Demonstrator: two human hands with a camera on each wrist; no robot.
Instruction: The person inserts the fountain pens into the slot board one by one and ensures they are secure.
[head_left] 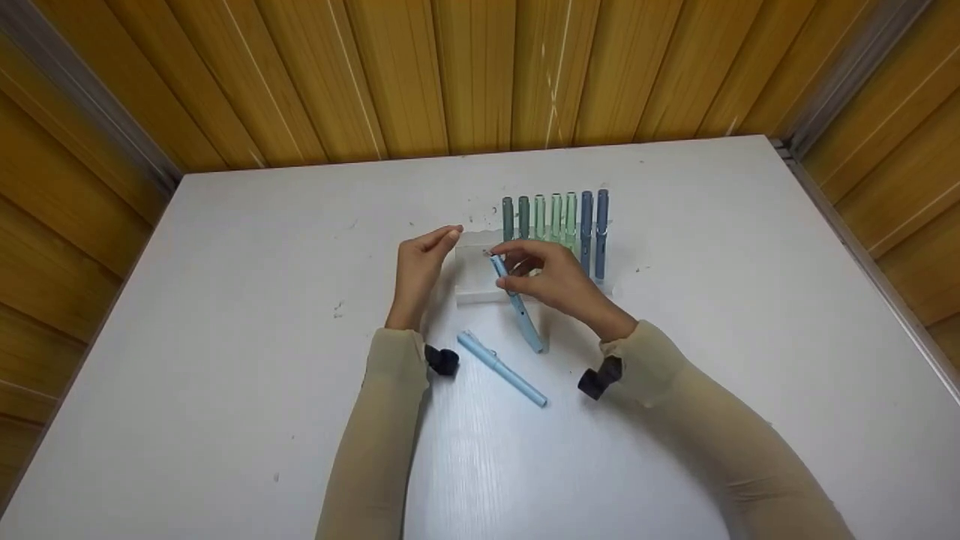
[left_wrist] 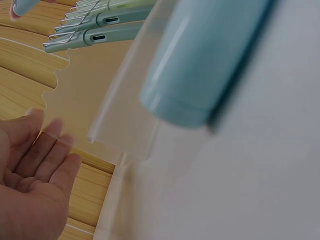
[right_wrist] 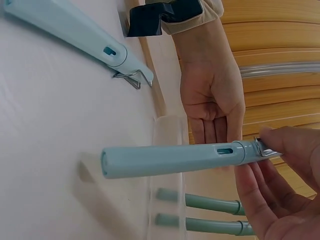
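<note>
My right hand [head_left: 551,274] pinches a light blue pen [right_wrist: 175,159] by its clip end between thumb and fingers. The pen tilts in front of a clear pen stand [head_left: 480,298], its other end hanging down toward the table. At the stand's upper left corner, my left hand [head_left: 421,270] holds the edge with thumb and fingertips; some of its fingers show through the clear plastic [left_wrist: 82,95] in the left wrist view. A second light blue pen [head_left: 502,369] lies on the table between my forearms, its clip end toward the stand.
Upright in the stand's right part are dark green pens [head_left: 508,214], light green pens [head_left: 556,206] and dark blue pens [head_left: 601,225]. The white table [head_left: 225,315] ends at a wooden wall [head_left: 480,75] at the back. A black wrist camera [head_left: 444,362] sits on each sleeve.
</note>
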